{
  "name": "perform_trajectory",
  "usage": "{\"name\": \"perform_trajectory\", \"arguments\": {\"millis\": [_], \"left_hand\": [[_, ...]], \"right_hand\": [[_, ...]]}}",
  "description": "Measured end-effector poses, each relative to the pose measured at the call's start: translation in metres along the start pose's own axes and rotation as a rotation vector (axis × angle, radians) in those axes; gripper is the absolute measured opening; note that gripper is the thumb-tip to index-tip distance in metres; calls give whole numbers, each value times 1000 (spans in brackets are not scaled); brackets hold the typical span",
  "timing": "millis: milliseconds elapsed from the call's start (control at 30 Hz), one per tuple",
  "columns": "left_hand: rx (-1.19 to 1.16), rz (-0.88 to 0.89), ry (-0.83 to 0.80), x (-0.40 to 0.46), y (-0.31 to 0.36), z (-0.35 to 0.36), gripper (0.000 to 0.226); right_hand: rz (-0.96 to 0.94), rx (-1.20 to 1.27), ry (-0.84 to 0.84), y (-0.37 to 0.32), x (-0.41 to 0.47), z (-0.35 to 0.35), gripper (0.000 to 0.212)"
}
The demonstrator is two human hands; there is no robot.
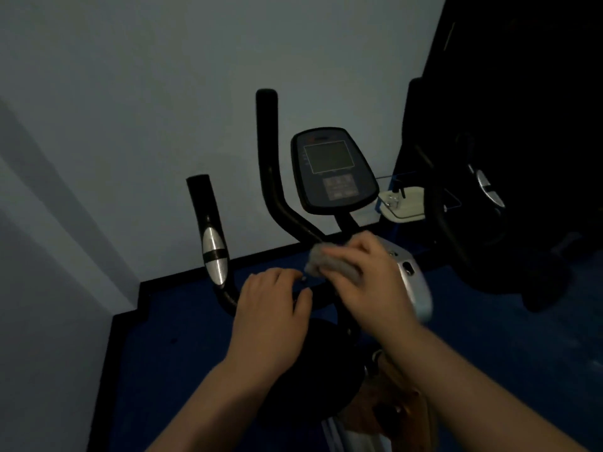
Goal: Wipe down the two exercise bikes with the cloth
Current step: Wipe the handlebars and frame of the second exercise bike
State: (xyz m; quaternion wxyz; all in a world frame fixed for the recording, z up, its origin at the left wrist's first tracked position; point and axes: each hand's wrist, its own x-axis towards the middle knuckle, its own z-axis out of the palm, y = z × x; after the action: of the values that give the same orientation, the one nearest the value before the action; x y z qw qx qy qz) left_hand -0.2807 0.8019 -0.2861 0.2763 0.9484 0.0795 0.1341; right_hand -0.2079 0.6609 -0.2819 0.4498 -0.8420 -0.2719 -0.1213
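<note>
Right hand [365, 275] is clamped on the grey cloth [329, 264], fingers curled over the wad and pressing it onto the black handlebar [275, 197] of the near exercise bike [411, 275], right where the bar meets the console stem. The cloth bulges out on the far-left side of that grip. Just left of it, the left hand [272, 308] sits on the crossbar, fingers curled over it, thumb reaching towards the cloth hand, the two hands close but apart. Directly beyond the cloth, the console [332, 169] tilts up with its screen dark. Further left of the left hand, the silver pulse sensor [213, 252] shines on the side grip. Well right of the cloth hand, the second exercise bike [483, 190] stands in deep shadow.
</note>
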Motion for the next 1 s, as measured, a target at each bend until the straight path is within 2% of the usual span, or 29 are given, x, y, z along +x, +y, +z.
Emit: {"name": "perform_trajectory", "arguments": {"millis": [67,167,300,400,500,633,767,900,1000], "left_hand": [[7,23,-21,-2,-1,0,37],[18,61,-36,-2,-1,-2,32],[4,74,-51,-1,0,-1,32],[-64,69,-56,-2,-1,0,30],[-85,80,-58,-1,-2,0,29],[-81,77,-61,0,-1,-1,30],[-59,73,-60,-3,0,-2,29],[24,38,-1,-4,3,-5,32],[42,2,94,-9,2,-8,28]], "right_hand": [[55,43,-4,3,-32,-13,30],[138,36,-59,3,-24,-22,22],[241,117,96,-6,-5,-4,24],[166,130,126,-6,-54,7,33],[156,231,100,3,-83,-10,30],[101,127,46,3,-58,-12,31],[21,2,108,-1,-21,10,25],[0,-10,132,-5,18,18,20],[21,48,157,4,-3,15,23]]}}
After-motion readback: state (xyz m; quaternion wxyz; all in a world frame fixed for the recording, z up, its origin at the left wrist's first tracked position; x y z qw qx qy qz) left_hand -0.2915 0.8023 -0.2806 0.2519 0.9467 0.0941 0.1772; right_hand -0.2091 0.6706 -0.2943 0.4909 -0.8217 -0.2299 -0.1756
